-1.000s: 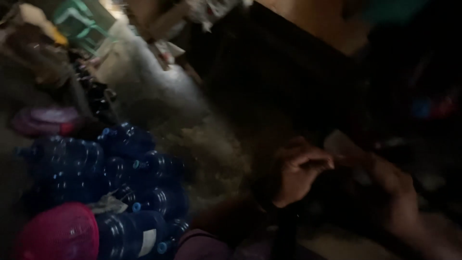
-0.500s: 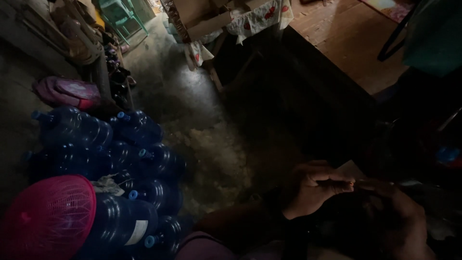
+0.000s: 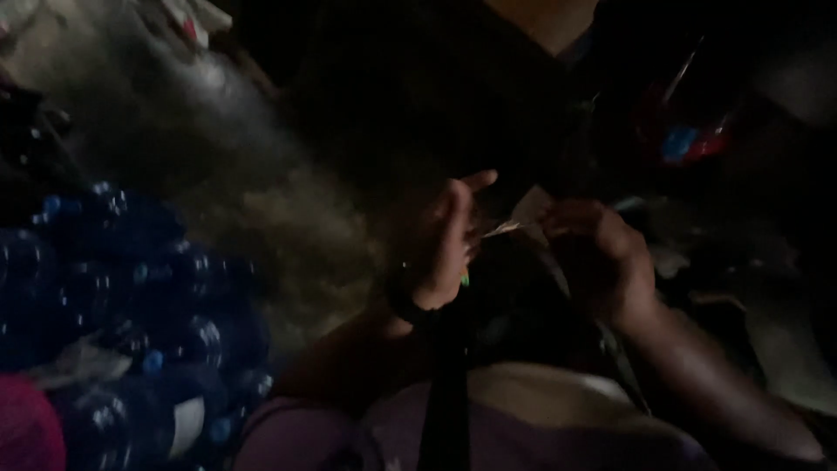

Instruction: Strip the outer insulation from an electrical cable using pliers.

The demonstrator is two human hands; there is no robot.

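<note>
Pale paper, a small creased scrap, sits between my two hands, just above my lap, and it is the brightest thing in this dim view. My left hand is raised with the palm turned toward the right; its thumb sticks up and its fingers curl in toward the near edge of the scrap, but it is too dark for me to tell whether they actually pinch it. A dark band circles that wrist. My right hand is bunched, fingers pressed together at the scrap's far edge, seemingly pinching it, though the shadow hides the fingertips. Both hands are close, with only the paper between them.

A dark strap runs down from under my left wrist across my pale purple top. To my left, on the floor, lies a heap of big blue water bottles, with something pink at the bottom corner beside them. The floor between the bottles and my left arm is rough and grey-brown. Far right, well apart from my hands, a red and blue object glints in the dark; I cannot tell what it is.
</note>
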